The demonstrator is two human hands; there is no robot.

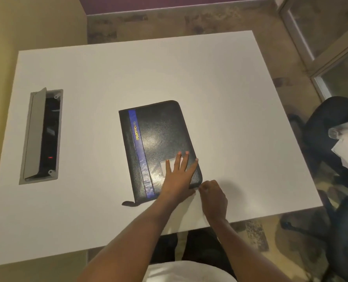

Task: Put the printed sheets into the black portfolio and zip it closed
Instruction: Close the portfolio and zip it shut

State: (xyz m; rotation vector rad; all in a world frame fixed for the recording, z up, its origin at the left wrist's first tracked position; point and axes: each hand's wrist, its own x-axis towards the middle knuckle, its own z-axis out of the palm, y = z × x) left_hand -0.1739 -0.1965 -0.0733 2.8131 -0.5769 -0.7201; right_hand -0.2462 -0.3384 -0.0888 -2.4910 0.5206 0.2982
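Portfolio (158, 147) lying shut near the desk's (230, 98) front edge, both hands working at its near right corner.

Left hand (178, 176) is pressing flat, fingers spread, on the cover; right hand (213, 197) is pinching closed at the corner, though the zipper pull is hidden. Printed sheets are not showing. A chair (331, 139) with papers is getting cut off at right.

You had a white surface (219, 82) with an open grey cable box (41, 135) recessed at its left, a red light glowing inside; dark office chairs (327, 127) stood right, over patterned carpet (189, 23).
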